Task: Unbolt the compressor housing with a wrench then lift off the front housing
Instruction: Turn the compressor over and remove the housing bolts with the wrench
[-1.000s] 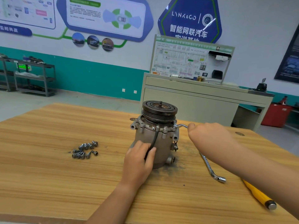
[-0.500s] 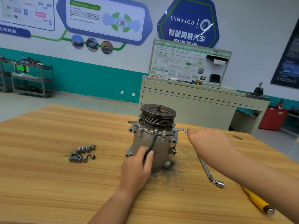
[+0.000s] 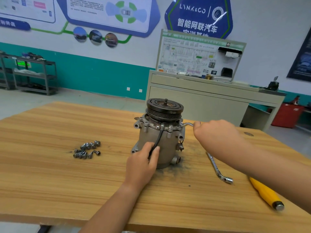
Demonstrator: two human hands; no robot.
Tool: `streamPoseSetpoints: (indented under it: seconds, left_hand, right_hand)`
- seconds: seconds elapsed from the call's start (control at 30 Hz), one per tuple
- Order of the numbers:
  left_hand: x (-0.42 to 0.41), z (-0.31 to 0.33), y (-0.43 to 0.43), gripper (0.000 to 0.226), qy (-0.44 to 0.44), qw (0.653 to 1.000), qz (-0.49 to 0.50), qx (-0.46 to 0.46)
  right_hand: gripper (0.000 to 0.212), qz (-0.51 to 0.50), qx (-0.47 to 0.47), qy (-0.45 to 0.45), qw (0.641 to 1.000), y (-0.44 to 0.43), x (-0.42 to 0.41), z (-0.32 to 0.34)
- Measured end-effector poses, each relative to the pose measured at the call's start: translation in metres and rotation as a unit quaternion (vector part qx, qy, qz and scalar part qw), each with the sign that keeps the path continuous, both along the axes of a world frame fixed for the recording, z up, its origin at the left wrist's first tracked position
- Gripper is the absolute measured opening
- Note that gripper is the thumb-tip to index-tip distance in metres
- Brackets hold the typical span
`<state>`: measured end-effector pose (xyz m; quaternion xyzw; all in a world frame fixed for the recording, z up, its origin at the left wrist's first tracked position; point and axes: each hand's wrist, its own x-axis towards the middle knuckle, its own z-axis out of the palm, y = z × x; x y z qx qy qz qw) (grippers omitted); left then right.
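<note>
The compressor (image 3: 161, 140) is being kept upright on the tabletop (image 3: 67, 174), w/ its pulley (image 3: 165, 108) on top. Its near side is being gripped low down by the left hand (image 3: 143, 163), fingers curled round the body beside the black cable (image 3: 159, 138). At the compressor's upper-right flange a wrench (image 3: 186, 124) is being held by the right hand (image 3: 213, 133), fingers closed on the handle. Loose bolts (image 3: 87, 149) are lying well left of the compressor. To its right, a 2nd wrench (image 3: 217, 169) and a yellow-handled tool (image 3: 265, 194) are being partly covered by the right forearm.

"LYNK&CO" and "智能网联汽车" on the blue wall sign (image 3: 223, 22)
</note>
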<state>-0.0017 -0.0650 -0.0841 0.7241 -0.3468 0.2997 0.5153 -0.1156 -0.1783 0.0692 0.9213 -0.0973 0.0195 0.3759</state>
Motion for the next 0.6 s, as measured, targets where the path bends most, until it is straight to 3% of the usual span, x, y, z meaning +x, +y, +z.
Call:
streamPoseSetpoints:
  seconds: [0.23,0.6]
  left_hand:
    - [0.0,-0.001,0.0,0.014,0.005,1.0,-0.012,-0.012]
    - [0.001,-0.003,-0.001,0.017,0.008,1.0,-0.008,-0.023]
  right_hand:
    - [0.024,0.003,-0.059,0.05,0.997,-0.001,0.008,0.013]
    - [0.024,0.003,-0.077,0.011,0.997,-0.032,0.019,0.011]
